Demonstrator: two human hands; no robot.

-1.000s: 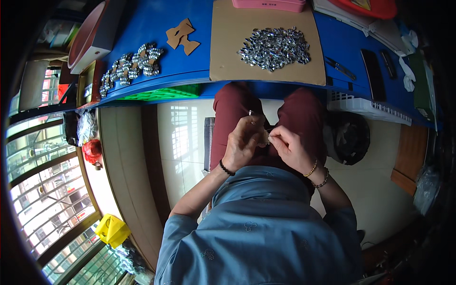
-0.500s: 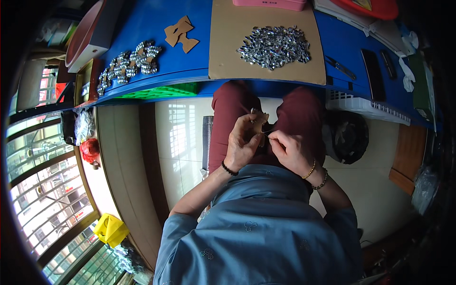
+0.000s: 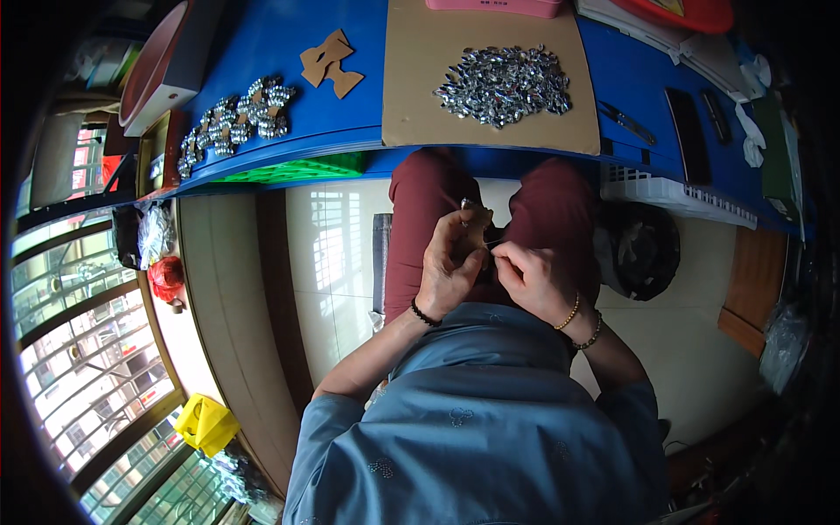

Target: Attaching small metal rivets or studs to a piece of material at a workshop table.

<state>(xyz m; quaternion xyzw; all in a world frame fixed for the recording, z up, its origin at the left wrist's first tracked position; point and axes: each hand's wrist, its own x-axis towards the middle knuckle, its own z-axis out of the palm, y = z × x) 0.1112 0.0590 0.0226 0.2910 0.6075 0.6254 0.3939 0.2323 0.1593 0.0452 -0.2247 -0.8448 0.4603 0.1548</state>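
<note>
Over my lap, my left hand (image 3: 444,276) grips a small brown cardboard piece (image 3: 475,234) between thumb and fingers. A shiny silver bit shows at its upper end. Close on the right, my right hand (image 3: 529,278) is closed in a pinch, and a thin pale strand (image 3: 493,242) runs from its fingertips to the cardboard. Whether that strand is thread, wire or a needle is too small to tell. On the table ahead lies a heap of silver leaf-shaped beads (image 3: 503,87), spread on a brown board (image 3: 411,79).
Left of the board are bow-shaped cardboard cutouts (image 3: 331,66) and several bead-covered pieces (image 3: 236,118) on the blue table (image 3: 350,114). Tweezers (image 3: 626,122) and a dark phone (image 3: 688,136) lie at right. A pink box (image 3: 494,7) stands behind. A black bag (image 3: 643,254) is on the floor.
Almost nothing differs. The cardboard piece has tilted slightly in my left hand, and my right hand keeps its pinch at nearly the same spot.
</note>
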